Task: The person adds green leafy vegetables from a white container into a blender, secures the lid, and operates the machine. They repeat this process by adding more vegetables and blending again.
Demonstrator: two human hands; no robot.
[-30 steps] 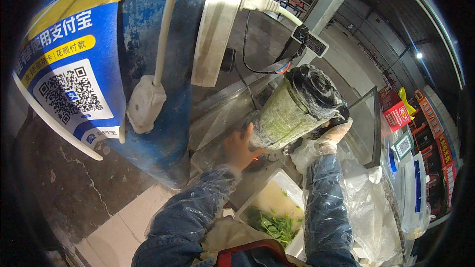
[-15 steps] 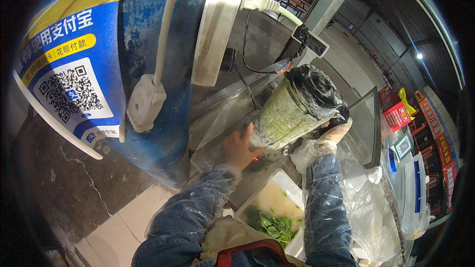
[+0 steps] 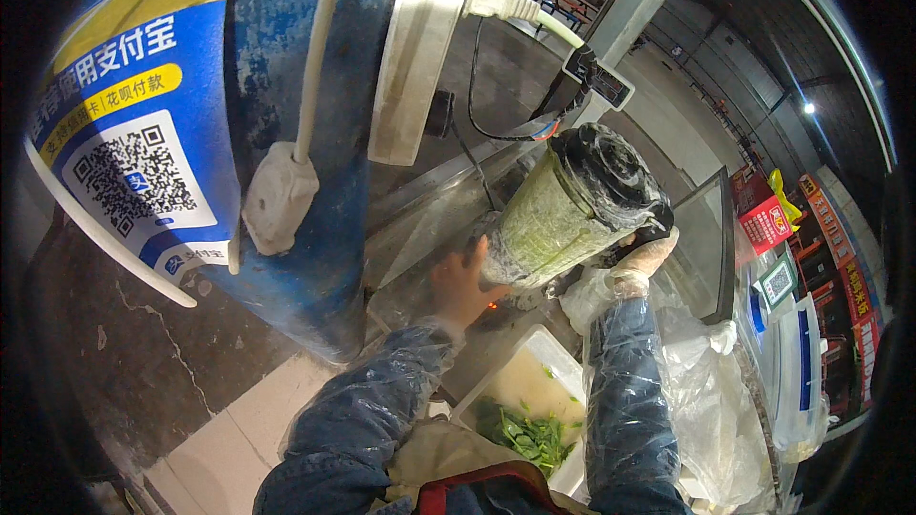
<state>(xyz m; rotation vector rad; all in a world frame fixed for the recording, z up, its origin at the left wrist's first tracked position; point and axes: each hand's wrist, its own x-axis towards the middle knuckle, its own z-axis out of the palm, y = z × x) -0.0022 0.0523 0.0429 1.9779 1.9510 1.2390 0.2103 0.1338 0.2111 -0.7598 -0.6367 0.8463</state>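
A blender jug [image 3: 558, 215] with frothy green contents and a black lid [image 3: 615, 170] stands ahead of me, leaning to the upper right in this view. My right hand [image 3: 644, 265], in a clear plastic glove, is closed round its black handle, which the hand and jug partly hide. Beside the lower end of the jug is my bare left hand [image 3: 462, 286], its fingers spread and holding nothing. Whether its fingertips touch the jug or the base below, I cannot tell. Near that hand glows a small red light [image 3: 493, 305]. Clear plastic sleeves cover both forearms.
A white tub [image 3: 468, 410] of cloudy water and green leaves sits between my forearms. At left are a large blue cylinder [image 3: 296, 67], a hanging white power socket [image 3: 281, 198] and a sign with a square code [image 3: 143, 181]. Plastic bags [image 3: 711, 372] lie right of my right arm.
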